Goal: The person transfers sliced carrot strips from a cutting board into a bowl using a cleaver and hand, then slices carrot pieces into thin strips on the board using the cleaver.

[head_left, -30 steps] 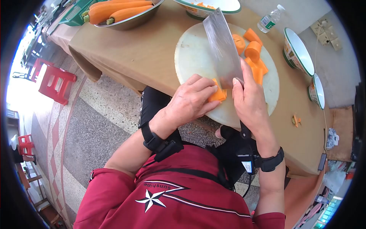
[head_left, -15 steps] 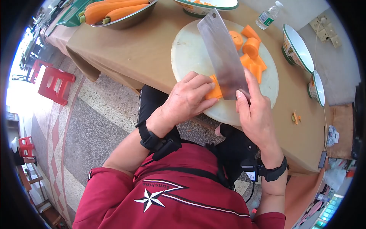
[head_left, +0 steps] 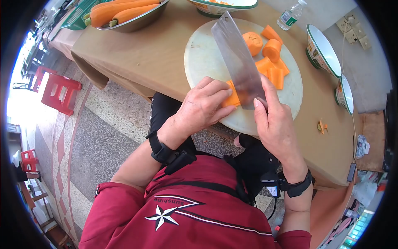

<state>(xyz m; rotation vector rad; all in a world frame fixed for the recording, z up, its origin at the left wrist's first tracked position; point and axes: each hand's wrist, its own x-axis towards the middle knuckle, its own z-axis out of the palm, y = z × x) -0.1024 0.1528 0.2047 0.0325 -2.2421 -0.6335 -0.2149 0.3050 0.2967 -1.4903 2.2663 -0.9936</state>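
My left hand [head_left: 207, 101] grips a carrot piece [head_left: 233, 96] at the near edge of a round white cutting board [head_left: 203, 50]. In my right hand [head_left: 275, 114] is a broad cleaver [head_left: 238, 58], thumb and forefinger pinching its blade; the palm hides the handle. The blade leans over the board, its lower part right beside the held carrot piece. Whether it touches the carrot I cannot tell. Beyond the blade lie several cut carrot chunks [head_left: 272, 50], some of them partly hidden by it.
A metal bowl of whole carrots [head_left: 137, 23] stands at the far left by a green basket [head_left: 78, 16]. Behind the board are a white bowl [head_left: 224, 9] and a water bottle [head_left: 290, 16]. Two bowls [head_left: 325, 52] line the right edge near carrot scraps [head_left: 322, 127].
The cleaver and my right hand have shifted slightly left, toward the held carrot piece. My left hand keeps its grip almost in place.
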